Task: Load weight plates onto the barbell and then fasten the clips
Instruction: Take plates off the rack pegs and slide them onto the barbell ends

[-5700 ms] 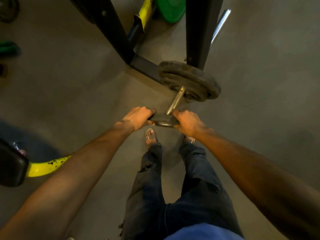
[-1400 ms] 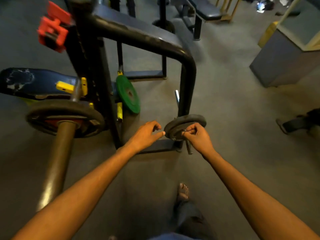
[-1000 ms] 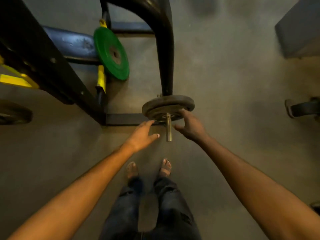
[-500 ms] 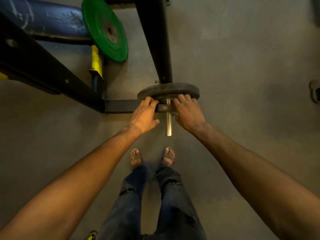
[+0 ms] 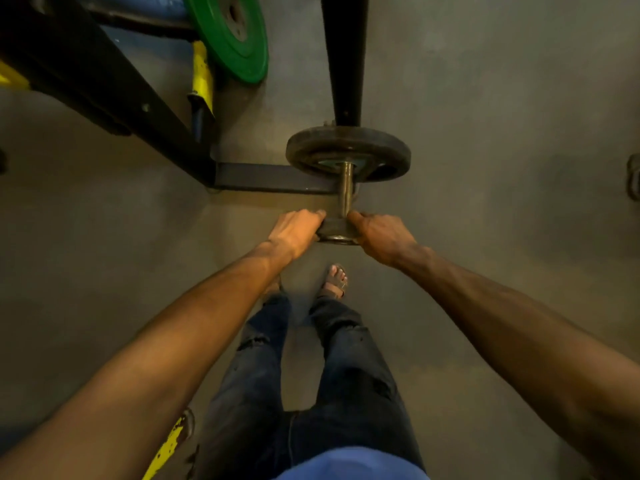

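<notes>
While a small dark plate (image 5: 335,231) sat at the near tip of the steel peg (image 5: 346,188), both hands gripped it by its rim: left hand (image 5: 297,230) curled on the left edge, right hand (image 5: 382,235) curled on the right edge, fingers wrapped over the top, plate pinched btwn them. Peg ran from the plate's centre up to a larger black plate (image 5: 348,155) further along, w/ bare shaft showing btwn the two, so the plates were apart, not touching. Larger plate sat against a black upright post (image 5: 344,57) of the rack. Couldn't tell if the small plate's hole was on the peg or just off its end.

Around it: a dark base bar (image 5: 273,177) ran left from under the larger plate to a slanted black frame beam (image 5: 104,84). Green plate (image 5: 230,32) hung tilted top centre-left, next to a yellow bracket (image 5: 201,77). Another chipped yellow piece (image 5: 166,448) showed at bottom left. Grey floor (image 5: 502,140) all round. Below the hands, legs in dark torn jeans (image 5: 311,375) and a sandalled foot (image 5: 335,282), standing just short of the peg tip. Nothing lay btwn the hands and the larger plate except the bare shaft.
</notes>
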Available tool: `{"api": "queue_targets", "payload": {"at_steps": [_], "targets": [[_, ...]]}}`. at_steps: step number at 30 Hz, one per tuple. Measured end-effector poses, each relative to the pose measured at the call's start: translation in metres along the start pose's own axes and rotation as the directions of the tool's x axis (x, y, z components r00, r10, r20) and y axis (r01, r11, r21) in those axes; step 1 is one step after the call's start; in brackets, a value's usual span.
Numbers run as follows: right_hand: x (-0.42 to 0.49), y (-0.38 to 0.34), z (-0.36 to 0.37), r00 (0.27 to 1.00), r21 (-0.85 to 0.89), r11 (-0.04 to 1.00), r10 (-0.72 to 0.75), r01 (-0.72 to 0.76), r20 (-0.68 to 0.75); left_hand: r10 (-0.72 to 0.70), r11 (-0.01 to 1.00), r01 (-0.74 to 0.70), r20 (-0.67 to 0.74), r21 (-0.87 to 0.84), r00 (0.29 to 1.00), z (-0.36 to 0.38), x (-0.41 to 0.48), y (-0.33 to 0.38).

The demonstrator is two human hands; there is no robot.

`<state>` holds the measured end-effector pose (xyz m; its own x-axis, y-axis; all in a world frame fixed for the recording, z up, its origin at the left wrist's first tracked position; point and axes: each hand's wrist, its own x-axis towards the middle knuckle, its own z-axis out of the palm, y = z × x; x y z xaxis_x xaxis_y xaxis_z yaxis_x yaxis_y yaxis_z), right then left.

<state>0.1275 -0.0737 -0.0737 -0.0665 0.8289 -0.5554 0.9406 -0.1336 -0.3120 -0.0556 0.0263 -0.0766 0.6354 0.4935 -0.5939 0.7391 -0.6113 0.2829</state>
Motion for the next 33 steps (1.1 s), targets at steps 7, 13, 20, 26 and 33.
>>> {"api": "queue_targets", "payload": {"at_steps": [7,13,20,26,33], "targets": [[-0.059,-0.073,0.001,0.988,-0.003,0.991,-0.133,0.134,0.084,0.027,0.991,-0.026,0.005,-0.13,1.0,0.017,-0.123,-0.022],[-0.097,-0.183,-0.038,0.945,0.045,0.944,-0.325,0.326,-0.013,-0.077,0.949,-0.001,-0.235,-0.314,0.969,0.013,-0.254,-0.065],[-0.156,-0.333,-0.075,0.813,0.047,0.814,-0.572,0.579,-0.114,-0.176,0.916,-0.086,-0.585,-0.392,0.791,0.003,-0.448,-0.112],[-0.2,-0.459,-0.087,0.733,0.034,0.735,-0.671,0.678,-0.108,-0.209,0.927,-0.091,-0.704,-0.364,0.678,-0.006,-0.577,-0.156],[-0.201,-0.55,-0.085,0.71,0.004,0.731,-0.662,0.682,-0.24,-0.219,0.914,-0.134,-0.743,-0.383,0.632,-0.027,-0.638,-0.225]]}}
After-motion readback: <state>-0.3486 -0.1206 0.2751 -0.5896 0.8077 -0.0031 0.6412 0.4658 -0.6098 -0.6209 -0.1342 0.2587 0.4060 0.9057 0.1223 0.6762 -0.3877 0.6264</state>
